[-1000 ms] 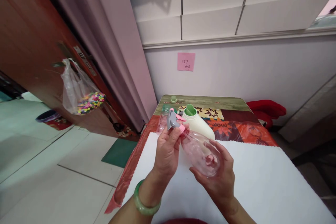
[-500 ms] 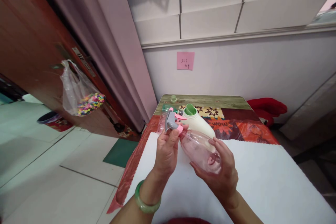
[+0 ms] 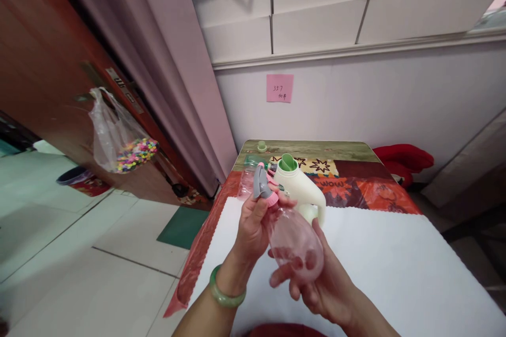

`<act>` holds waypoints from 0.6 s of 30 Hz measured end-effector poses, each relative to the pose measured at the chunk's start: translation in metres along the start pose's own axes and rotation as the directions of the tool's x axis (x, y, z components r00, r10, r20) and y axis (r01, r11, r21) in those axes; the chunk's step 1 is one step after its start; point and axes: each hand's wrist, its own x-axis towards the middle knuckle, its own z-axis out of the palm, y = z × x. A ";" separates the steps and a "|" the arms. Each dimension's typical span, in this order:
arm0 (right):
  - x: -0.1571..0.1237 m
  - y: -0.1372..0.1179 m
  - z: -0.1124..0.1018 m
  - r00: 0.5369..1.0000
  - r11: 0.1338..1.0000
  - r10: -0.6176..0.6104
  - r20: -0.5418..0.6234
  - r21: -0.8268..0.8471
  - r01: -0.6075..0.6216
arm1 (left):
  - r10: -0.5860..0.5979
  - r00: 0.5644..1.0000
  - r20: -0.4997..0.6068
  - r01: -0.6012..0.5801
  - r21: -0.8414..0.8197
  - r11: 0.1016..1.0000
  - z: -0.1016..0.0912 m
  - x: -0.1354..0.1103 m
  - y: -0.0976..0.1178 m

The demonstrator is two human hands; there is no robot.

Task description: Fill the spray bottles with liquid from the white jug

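Observation:
A clear pink spray bottle (image 3: pixel 297 245) is held tilted above the white cloth, its grey-and-pink trigger head (image 3: pixel 262 185) up and to the left. My left hand (image 3: pixel 252 224), with a green bangle on its wrist, is closed around the pink collar at the neck. Cupped under the bottle's rounded base is my right hand (image 3: pixel 322 284), its fingers showing through and below the clear plastic. Just behind stands a cream-white jug (image 3: pixel 298 187) with a handle and a green-lined opening. Beside it, another clear pink bottle (image 3: pixel 245 181) is partly hidden.
A small green cap (image 3: pixel 261 146) lies at the table's back left. The white cloth (image 3: pixel 379 268) covers the table's front over a red patterned cover (image 3: pixel 366 195). A wall stands behind. At left, a plastic bag of colourful bits (image 3: pixel 130 147) hangs from the door handle.
The spray bottle has turned, its base swinging down and toward me. My right hand has moved from the bottle's right side to underneath. My left hand keeps its hold at the neck.

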 end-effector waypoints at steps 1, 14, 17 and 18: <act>0.002 0.001 0.000 1.000 1.000 -0.008 -0.006 0.005 0.008 | 0.021 1.000 -0.021 -0.020 0.020 1.000 0.000 0.000 0.000; 0.028 0.032 -0.020 0.264 -0.045 -0.954 0.145 -0.935 0.351 | 0.197 0.970 -0.142 -0.177 0.142 0.974 -0.012 0.001 0.013; 0.024 0.025 -0.012 0.532 0.367 -0.846 -0.033 -0.760 0.537 | 0.128 0.987 -0.093 -0.118 0.110 0.987 -0.015 0.001 0.013; 0.023 0.023 -0.009 0.665 0.563 -0.740 -0.097 -0.630 0.534 | 0.110 0.990 -0.086 -0.101 0.098 0.990 -0.016 0.001 0.013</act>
